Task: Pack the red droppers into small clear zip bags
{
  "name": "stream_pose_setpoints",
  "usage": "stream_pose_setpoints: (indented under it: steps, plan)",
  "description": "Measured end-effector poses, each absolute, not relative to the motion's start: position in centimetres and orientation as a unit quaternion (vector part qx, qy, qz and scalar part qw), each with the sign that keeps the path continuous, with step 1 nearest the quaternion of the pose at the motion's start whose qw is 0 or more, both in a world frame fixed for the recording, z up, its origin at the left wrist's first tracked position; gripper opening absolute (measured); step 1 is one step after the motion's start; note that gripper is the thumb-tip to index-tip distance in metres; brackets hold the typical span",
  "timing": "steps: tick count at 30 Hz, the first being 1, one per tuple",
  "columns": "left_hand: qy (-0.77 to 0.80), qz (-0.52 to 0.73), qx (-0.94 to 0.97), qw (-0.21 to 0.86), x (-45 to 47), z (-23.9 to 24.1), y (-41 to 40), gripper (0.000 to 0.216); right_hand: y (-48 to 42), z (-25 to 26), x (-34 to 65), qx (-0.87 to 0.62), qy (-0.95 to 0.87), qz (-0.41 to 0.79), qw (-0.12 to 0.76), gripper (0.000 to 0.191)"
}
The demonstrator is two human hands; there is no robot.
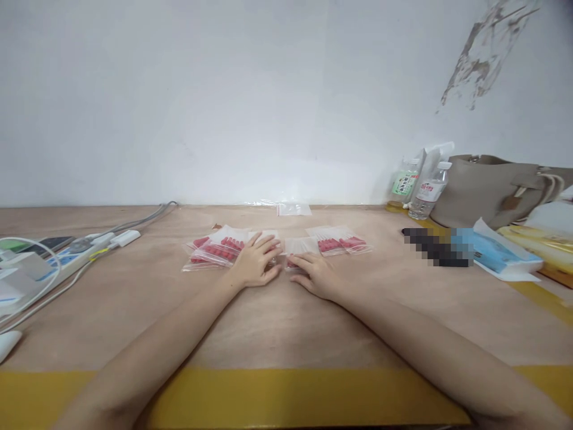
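Small clear plastic bags of red pieces lie in a row across the middle of the table [250, 334]. My left hand [257, 261] rests with fingers stretched over the right end of the left-hand group of bags [215, 249]. Opposite it, my right hand [316, 273] lies flat with its fingertips on another small bag [301, 245], whose contents are mostly covered. Further right is a group of bags with red pieces [342, 242], apart from my hands. What the red pieces are is too small to tell.
A flat clear bag [294, 209] lies by the wall. At left are a power strip [67, 263] with cables and white chargers [22, 275]. At right stand bottles [430, 191], a grey handbag [487, 188], a blue tissue pack [504, 254] and a blurred dark object [434, 246].
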State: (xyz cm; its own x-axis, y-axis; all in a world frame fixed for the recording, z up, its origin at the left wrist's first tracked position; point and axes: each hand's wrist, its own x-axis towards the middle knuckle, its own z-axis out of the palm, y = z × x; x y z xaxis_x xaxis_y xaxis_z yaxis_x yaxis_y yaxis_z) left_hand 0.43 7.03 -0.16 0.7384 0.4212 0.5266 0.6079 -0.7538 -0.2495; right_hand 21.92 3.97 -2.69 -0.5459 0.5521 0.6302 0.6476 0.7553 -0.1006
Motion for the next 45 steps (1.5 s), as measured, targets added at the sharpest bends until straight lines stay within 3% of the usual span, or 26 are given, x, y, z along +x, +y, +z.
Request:
stream_pose_setpoints:
  steps: [2,10,18,28,40,45]
  plan:
    - [-0.23,-0.244,-0.921,0.196,0.9,-0.5,6.6,0.032,4.0,-2.4,23.2,-0.329,-0.882,-0.086,0.327,0.038]
    - [-0.14,-0.294,-0.913,0.246,2.9,-1.1,6.7,0.015,4.5,-2.2,27.0,-0.313,-0.864,-0.27,0.286,0.016]
    - [-0.133,-0.289,-0.907,0.275,3.2,-1.7,7.1,0.015,4.5,-2.4,26.1,-0.317,-0.863,-0.256,0.298,0.016]
    - [-0.135,-0.315,-0.893,0.292,2.8,-1.5,6.9,0.013,4.8,-2.0,27.7,-0.279,-0.855,-0.357,0.252,0.021]
    - [-0.129,-0.313,-0.897,0.286,2.8,-1.1,6.7,0.013,4.1,-1.9,25.1,-0.268,-0.839,-0.373,0.291,0.016]
    - [-0.129,-0.302,-0.897,0.295,2.8,-1.1,6.6,0.016,4.8,-2.1,21.7,-0.246,-0.836,-0.393,0.294,0.025]
